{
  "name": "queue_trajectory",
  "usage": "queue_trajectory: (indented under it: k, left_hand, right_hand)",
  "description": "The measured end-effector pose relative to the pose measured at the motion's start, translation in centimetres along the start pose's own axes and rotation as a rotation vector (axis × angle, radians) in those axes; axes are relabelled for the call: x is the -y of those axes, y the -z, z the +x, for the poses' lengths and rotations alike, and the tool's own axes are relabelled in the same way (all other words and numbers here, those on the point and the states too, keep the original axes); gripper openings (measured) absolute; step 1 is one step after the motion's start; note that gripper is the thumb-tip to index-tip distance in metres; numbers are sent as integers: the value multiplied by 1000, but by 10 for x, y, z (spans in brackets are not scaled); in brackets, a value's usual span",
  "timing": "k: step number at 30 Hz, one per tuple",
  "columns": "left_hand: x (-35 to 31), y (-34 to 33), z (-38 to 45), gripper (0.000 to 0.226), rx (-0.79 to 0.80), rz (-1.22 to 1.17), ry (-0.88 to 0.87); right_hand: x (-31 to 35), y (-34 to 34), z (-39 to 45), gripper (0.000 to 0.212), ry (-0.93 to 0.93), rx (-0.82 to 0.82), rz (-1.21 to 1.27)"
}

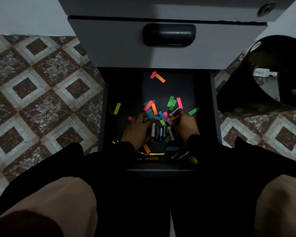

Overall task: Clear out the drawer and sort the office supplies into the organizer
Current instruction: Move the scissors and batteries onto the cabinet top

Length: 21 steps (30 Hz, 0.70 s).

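— What's in the open drawer [214,106]?
— Bright paper strips [171,101] in pink, orange, green, blue and yellow, scattered flat across its dark floor, thickest at the middle.
— And the batteries [156,131]?
— Clustered side by side near the front edge; a few more [156,154] lie loose at the front.

Person observed from above. Both arms are covered by long black sleeves ending at the wrists; left hand [138,128] and right hand [184,124] are bare, with no rings, watch or gloves discernible in the dim light. Upper garment is black. Legs are clad in tan trousers [61,202], visible at both knees.
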<state>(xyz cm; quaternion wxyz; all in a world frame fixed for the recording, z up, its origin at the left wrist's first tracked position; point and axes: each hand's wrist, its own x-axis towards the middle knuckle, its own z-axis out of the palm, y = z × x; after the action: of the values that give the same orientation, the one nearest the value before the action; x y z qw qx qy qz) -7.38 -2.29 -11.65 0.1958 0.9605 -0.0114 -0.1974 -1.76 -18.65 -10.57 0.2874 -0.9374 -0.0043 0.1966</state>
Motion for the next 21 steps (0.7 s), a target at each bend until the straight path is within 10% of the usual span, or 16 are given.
queue_trajectory:
  k: [6, 21]
  left_hand:
    - [1, -3, 4, 62, -74, -4, -14]
    - [20, 3, 7, 69, -95, -114, 68]
  right_hand:
    - [1, 1, -1, 29, 54, 29, -117]
    - [33, -27, -3, 22, -159, 115, 469]
